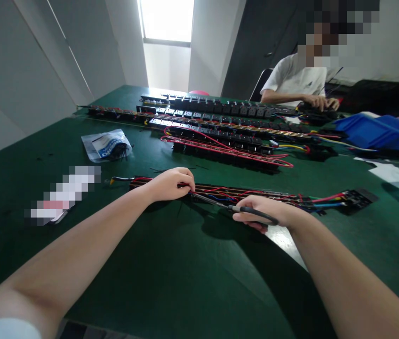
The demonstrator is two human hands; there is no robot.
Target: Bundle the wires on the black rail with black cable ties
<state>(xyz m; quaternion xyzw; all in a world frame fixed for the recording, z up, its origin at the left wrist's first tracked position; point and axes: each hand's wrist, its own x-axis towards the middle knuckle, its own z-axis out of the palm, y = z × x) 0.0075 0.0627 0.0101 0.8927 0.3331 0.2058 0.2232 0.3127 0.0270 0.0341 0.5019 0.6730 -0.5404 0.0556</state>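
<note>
My right hand (261, 211) is closed around the dark handles of a pair of scissors (235, 208). Their thin blades point left along the near side of a long black wired strip (273, 196), with the tips close to my left fingers. My left hand (176, 182) is closed in a pinch on top of that strip, and what lies between the fingertips is too small to make out. Red and blue wires run along the strip. At its right end, thicker coloured wires lead into a black end piece (360, 200).
Several more wired socket strips (220, 153) lie behind, on the green table (143, 278). At the left are a plastic bag (109, 145) of black ties and a blurred flat object (67, 193). A blue bin (379, 129) stands right. Across the table sits a person (291, 80).
</note>
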